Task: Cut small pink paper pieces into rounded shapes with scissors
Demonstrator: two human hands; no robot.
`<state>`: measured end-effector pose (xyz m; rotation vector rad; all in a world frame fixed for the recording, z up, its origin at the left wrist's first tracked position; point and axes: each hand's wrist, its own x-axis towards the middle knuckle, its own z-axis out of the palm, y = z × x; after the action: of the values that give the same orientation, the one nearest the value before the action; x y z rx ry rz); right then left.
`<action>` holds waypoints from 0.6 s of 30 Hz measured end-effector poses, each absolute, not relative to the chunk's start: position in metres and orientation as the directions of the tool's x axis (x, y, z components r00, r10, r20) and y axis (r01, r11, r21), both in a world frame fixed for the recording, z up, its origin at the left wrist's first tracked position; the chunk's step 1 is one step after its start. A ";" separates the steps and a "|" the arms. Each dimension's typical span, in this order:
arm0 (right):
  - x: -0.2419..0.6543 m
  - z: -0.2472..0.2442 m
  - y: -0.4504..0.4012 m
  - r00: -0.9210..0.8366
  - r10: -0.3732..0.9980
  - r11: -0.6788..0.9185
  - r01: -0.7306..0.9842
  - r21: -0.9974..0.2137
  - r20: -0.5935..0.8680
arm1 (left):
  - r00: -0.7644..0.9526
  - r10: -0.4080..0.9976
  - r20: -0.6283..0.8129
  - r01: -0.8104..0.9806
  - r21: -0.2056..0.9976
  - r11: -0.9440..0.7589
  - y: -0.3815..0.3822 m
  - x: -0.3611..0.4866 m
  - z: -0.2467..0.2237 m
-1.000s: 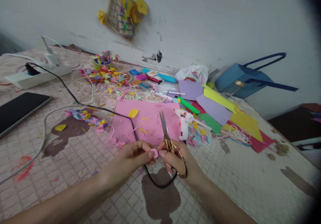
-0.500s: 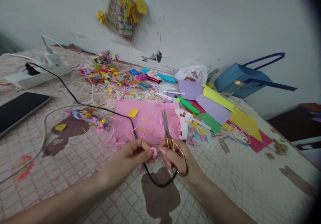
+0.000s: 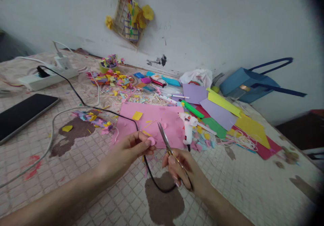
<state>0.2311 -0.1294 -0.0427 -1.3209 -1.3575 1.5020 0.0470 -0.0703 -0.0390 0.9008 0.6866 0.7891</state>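
Between the thumb and fingers of my left hand point(image 3: 135, 146) is a small round pink paper piece point(image 3: 152, 141). My right hand point(image 3: 183, 168) is closed around the handles of gold-handled scissors point(image 3: 165, 139), whose blades point up and away, to the right of the pink piece and apart from it. Beyond both hands lies a pink sheet point(image 3: 129, 118) with paper scraps and a yellow square point(image 3: 137, 115) on it. A white glue gun point(image 3: 187, 131) rests at the sheet's right edge.
A black cable point(image 3: 152, 177) loops under my hands. At the left are a phone point(image 3: 25, 114) and a white power strip point(image 3: 48, 79). Coloured sheets point(image 3: 219, 113) and a blue bag point(image 3: 245, 84) lie at the right. Paper scraps point(image 3: 113, 79) are heaped behind.
My right hand has moved away from the pink piece and lowered, and the scissors now tilt left. My left hand has risen slightly with the piece. The whole view has shifted a little.
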 end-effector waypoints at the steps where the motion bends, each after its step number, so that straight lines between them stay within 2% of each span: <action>1: 0.231 -0.041 -0.130 -0.241 0.947 -0.182 0.150 -0.972 -0.215 | 0.530 0.829 -0.180 -0.313 0.867 0.388 -0.070 0.047 -0.039; 7: 0.229 -0.026 -0.133 -0.312 0.927 -0.097 0.337 -0.936 -0.209 | 0.482 0.866 -0.130 -0.395 0.851 0.348 -0.063 0.043 -0.039; 18: 0.237 -0.034 -0.132 -0.321 0.932 -0.025 0.408 -0.913 -0.169 | 0.461 0.879 -0.121 -0.427 0.839 0.339 -0.058 0.040 -0.036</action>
<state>0.2371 -0.1319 -0.0337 -1.4011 -1.7444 1.3325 0.0404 -0.0583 -0.0360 0.8357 0.6402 0.9300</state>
